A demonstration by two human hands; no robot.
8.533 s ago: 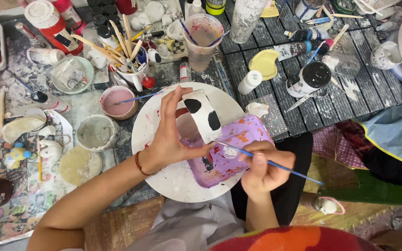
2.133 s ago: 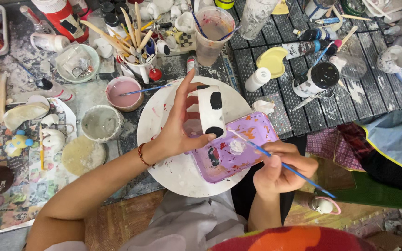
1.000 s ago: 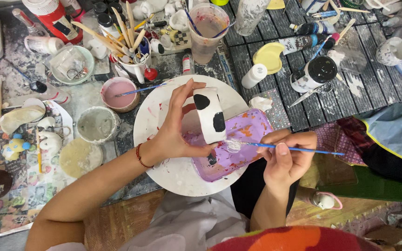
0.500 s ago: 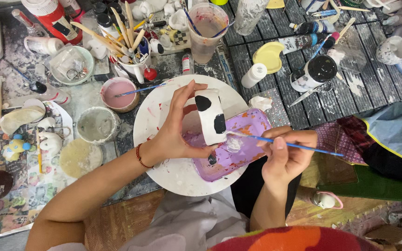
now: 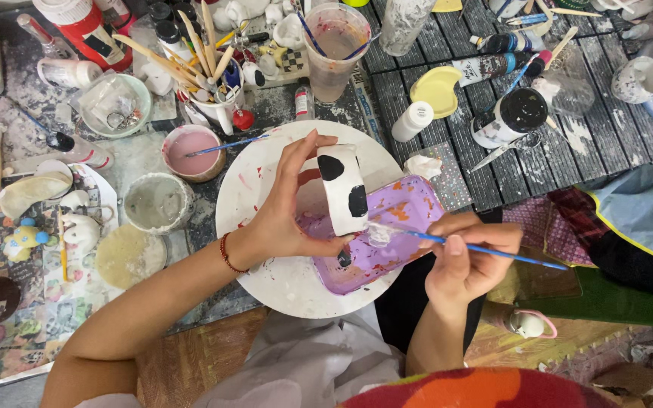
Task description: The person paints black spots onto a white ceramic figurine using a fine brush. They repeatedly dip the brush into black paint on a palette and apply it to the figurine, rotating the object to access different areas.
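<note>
Here, at a crowded craft desk (image 5: pixel 432 128):

Piece: a white ceramic piece (image 5: pixel 344 189), curved like a small mug, is held upright above a round white board (image 5: pixel 266 264), just over the near end of a purple paint tray (image 5: pixel 394 242).

Progress: two black patches already sit on its white side, one high and one lower down. The brush tip carries white paint at the bottom edge, so the coat there looks, as a judgement, unfinished; the far side of the piece cannot be seen.

Left hand (image 5: pixel 285 219): raised from the lower left, wrist bent, a red bracelet (image 5: pixel 225 253) on it. Its fingers (image 5: pixel 300 155) arch over the top of the piece and the thumb presses from below, clamped on it.

Right hand (image 5: pixel 466 261): comes in from below, knuckles curled, fingers pinched together on a thin blue paintbrush (image 5: pixel 493 251) in a pen grip, bristles touching the lower rim of the piece.

Surroundings: a pink paint cup (image 5: pixel 193 151) and a grey-white cup (image 5: pixel 158 202) stand left of the board; a jar of brushes and sticks (image 5: pixel 209 98) and a cloudy water cup (image 5: pixel 335 49) stand beyond it; paint bottles (image 5: pixel 515 117) lie to the right.
</note>
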